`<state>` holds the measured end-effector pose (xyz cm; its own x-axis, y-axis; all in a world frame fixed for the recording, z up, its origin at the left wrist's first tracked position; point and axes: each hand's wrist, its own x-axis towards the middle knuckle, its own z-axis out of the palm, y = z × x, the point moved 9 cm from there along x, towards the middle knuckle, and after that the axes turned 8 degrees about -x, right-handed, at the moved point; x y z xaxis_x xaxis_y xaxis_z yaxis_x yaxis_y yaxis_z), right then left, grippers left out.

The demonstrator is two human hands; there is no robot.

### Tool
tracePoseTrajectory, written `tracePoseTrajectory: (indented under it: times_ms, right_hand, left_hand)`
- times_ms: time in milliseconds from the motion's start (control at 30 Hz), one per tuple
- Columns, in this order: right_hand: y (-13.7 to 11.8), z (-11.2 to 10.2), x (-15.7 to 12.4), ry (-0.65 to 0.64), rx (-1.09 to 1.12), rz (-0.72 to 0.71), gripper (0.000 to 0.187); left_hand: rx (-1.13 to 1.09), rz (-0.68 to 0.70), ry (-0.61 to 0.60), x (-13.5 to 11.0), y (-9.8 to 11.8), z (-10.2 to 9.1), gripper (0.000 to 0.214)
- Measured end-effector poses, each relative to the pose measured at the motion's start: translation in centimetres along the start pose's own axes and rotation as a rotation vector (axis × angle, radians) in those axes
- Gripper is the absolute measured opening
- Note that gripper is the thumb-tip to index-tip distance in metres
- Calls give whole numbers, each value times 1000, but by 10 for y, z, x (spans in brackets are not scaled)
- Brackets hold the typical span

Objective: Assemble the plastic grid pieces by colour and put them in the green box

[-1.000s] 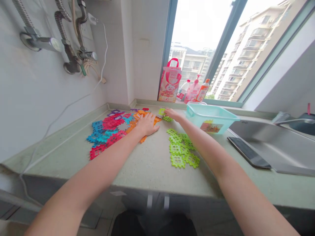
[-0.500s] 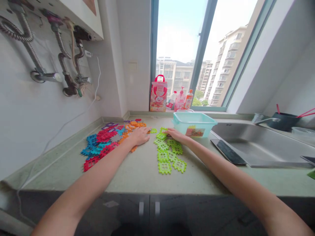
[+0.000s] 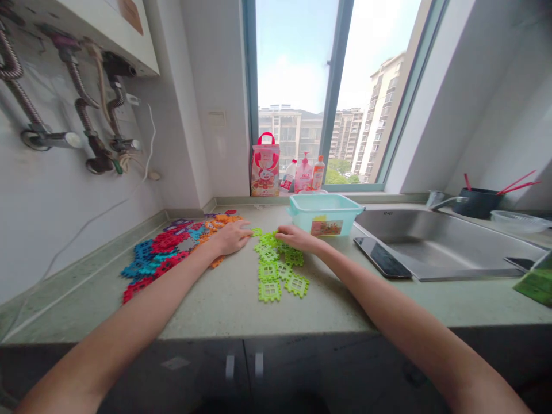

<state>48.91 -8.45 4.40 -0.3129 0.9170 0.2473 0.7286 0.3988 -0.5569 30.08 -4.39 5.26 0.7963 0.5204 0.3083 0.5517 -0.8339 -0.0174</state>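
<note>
Green tiles point(image 3: 276, 270): flat on counter point(image 3: 215, 313), group's long axis running front to back. Right hand point(image 3: 296, 237): nearer, at far end of group; fingers curled, hold on any tile impossible to tell. Left hand point(image 3: 233, 237): fingers loosely extended toward outlying green tile point(image 3: 257, 232), left of group; hold likewise unclear. Orange tiles point(image 3: 228, 218): beside and beyond left hand. Tub point(image 3: 294, 215): just beyond right hand.

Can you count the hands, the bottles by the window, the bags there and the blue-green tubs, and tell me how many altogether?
Bare hands: 2 (left hand, right hand)
Bottles: 3 (clear plastic bottle with red cap, pink pump bottle, orange-capped bottle)
Bags: 1 (pink printed bag with red handle)
Tubs: 1 (blue-green rectangular plastic tub)
Total: 7
</note>
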Motion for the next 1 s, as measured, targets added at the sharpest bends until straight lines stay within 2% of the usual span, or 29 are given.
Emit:
tracePoseTrajectory:
  times_ms: [133,300,533,800,1000]
  right_hand:
    - [-2,0,1,10,-1,-16,23]
    - [2,-1,4,-19,-11,-14,21]
    - [0,-2,2,-40,-89,-5,21]
    - [-10,2,-4,-52,-161,2,23]
    - [-13,0,-6,-27,-176,-17,24]
  left_hand:
    - [-120,81,-39,2,4,5,43]
    - [-166,3,6,6,-5,7,46]
    - [-34,-170,32,6,-13,1,42]
    - [145,-152,-58,6,-14,8,49]
    - [119,-187,-127,6,-24,15,54]
